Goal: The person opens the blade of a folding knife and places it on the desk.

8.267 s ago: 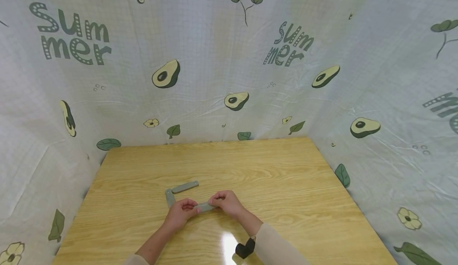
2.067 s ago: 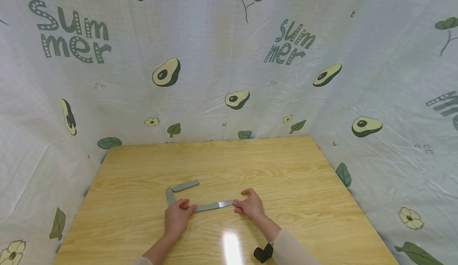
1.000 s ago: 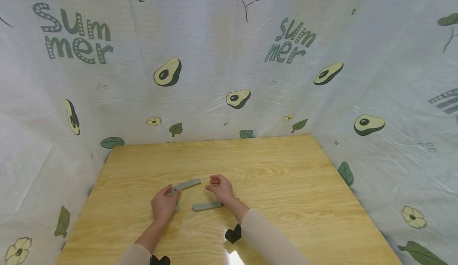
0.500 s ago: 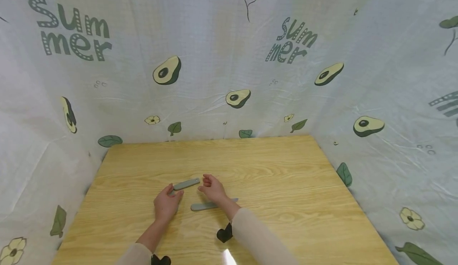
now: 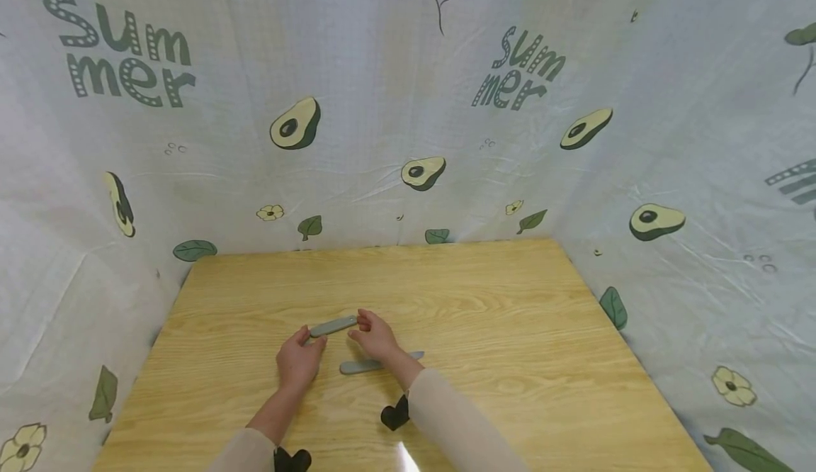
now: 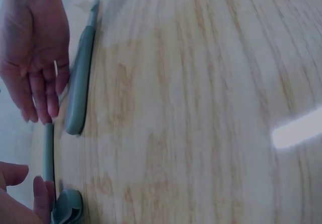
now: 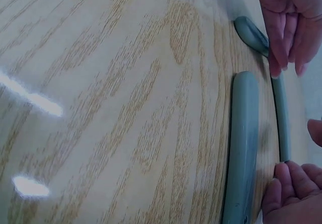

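Three grey-green folding knives lie on the wooden table. The nearest knife (image 5: 360, 366) has its blade out, the tip showing past my right forearm. Farther back, a folded knife (image 5: 334, 327) lies between my hands. My left hand (image 5: 298, 367) is at its left end, thumb and fingers spread apart. My right hand (image 5: 377, 339) has its fingertips at the right end, fingers fairly straight in the right wrist view. The third knife (image 7: 250, 33) is beside my left hand, mostly hidden under it in the head view; its rounded end (image 6: 70, 204) shows in the left wrist view.
The wooden table (image 5: 510, 330) has a light-coloured cloth (image 5: 357, 89) printed with avocados and leaves hanging behind and at both sides. A black heart-shaped piece (image 5: 395, 413) is at my right cuff, another (image 5: 292, 460) at my left.
Both hands have let go of the nearest knife, whose blade came out with my right hand pinching it. They have moved back to the far knife; my right hand has since shifted slightly left.
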{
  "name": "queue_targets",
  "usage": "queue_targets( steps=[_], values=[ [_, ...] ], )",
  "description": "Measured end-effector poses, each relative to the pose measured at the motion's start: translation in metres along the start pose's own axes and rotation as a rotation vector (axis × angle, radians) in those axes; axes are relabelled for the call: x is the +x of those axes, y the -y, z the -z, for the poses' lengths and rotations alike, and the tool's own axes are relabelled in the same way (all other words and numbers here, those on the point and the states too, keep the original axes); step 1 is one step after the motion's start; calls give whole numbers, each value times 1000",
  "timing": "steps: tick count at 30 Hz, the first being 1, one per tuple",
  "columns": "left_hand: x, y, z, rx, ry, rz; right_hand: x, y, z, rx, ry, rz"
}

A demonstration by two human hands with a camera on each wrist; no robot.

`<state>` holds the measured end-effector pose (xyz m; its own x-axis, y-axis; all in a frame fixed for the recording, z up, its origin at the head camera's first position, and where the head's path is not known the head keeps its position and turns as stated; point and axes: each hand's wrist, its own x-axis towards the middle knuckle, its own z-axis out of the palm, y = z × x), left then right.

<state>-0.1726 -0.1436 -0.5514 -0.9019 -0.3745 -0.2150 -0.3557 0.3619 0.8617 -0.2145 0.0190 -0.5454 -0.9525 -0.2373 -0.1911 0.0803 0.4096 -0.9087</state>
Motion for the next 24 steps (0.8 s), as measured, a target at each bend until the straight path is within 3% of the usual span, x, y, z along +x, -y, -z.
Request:
queue_targets(
  steps=[11, 17, 24],
  values=[
    [3, -5, -2, 2, -17, 19, 2, -1, -1, 0, -22, 8],
    [2, -4, -2, -96, -38, 62, 2, -4, 0, 60, -53, 4],
    [-2, -5, -3, -232, -135, 52, -2, -8, 1, 142, -123, -15]
  ],
)
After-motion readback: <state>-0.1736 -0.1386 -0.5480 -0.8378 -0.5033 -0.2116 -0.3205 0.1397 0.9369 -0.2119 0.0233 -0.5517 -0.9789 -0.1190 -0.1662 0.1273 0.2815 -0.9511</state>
